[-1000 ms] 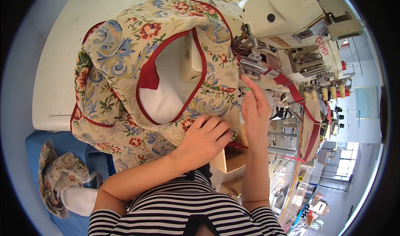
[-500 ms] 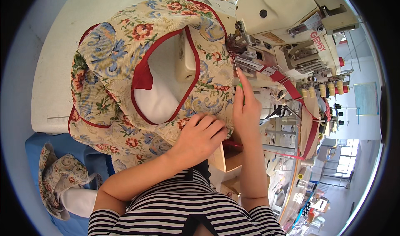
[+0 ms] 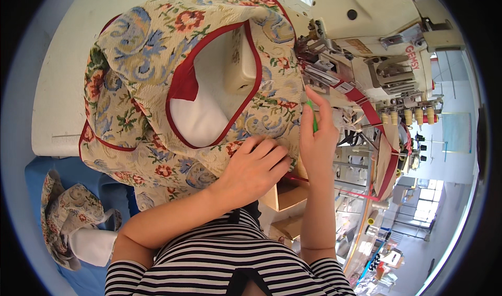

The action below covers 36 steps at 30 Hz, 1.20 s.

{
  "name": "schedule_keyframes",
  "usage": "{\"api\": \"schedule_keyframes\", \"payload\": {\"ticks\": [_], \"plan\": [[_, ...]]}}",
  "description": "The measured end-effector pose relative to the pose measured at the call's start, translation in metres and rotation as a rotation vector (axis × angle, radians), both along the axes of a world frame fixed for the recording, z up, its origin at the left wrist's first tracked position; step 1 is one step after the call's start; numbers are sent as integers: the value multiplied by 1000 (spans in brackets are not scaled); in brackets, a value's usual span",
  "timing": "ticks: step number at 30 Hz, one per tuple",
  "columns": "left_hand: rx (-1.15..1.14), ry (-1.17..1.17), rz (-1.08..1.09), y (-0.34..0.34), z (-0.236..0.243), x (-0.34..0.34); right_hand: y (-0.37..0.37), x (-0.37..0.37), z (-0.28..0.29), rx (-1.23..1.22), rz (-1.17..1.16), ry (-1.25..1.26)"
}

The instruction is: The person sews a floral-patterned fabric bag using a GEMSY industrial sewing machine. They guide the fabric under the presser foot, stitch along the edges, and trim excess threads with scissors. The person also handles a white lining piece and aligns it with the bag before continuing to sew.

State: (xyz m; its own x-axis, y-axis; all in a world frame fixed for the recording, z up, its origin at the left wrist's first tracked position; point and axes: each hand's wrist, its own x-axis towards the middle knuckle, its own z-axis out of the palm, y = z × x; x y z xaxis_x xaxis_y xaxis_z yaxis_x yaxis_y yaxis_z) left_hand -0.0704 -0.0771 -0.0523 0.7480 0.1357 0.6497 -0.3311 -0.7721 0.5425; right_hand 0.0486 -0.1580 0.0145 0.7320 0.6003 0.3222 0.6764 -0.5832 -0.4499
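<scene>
A cream floral tapestry fabric piece (image 3: 151,45) with dark red bound edges lies spread over the machine table, a large bound opening in its middle. My left hand (image 3: 256,165) rests on its near edge, fingers lying side by side and slightly bent. In my right hand (image 3: 320,134), by the fabric's right edge, is a thin tool with a green handle (image 3: 315,119); its slim tip points up toward the sewing machine's (image 3: 361,14) needle area. The fabric's right edge meets the machine's metal parts, where a red binding tape (image 3: 361,100) feeds in.
Several thread cones (image 3: 408,115) stand right of the machine. An open cardboard box (image 3: 290,194) sits below the table's near edge. At lower left, more floral fabric (image 3: 73,212) lies on a blue surface (image 3: 104,178). White cloth (image 3: 196,121) shows through the opening.
My right hand has drawn back slightly from the machine's needle area with the green-handled tool. My left hand stays on the fabric. The whole view has shifted a little.
</scene>
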Motion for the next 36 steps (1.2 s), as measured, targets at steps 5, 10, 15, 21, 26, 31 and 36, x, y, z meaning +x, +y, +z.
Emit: {"api": "schedule_keyframes", "payload": {"ticks": [5,10,15,21,26,31,36], "plan": [[-12,18,-21,0,-1,-2,0,-1,-4,104,61,-15],[-10,20,-29,2,-2,-4,12,-2,-4,70,33,99],[-22,13,-32,0,-3,-4,22,-3,-2,4,-40,-2],[-57,-1,-35,0,-2,-5,23,7,-7,54,8,-41],[-68,-7,-45,0,-4,-5,33,-8,14,-194,-151,-65],[-56,5,-60,1,-2,-7,29,-17,24,-267,-174,-125],[-43,24,-63,2,-2,-7,21,-18,14,-39,-74,-57]]}}
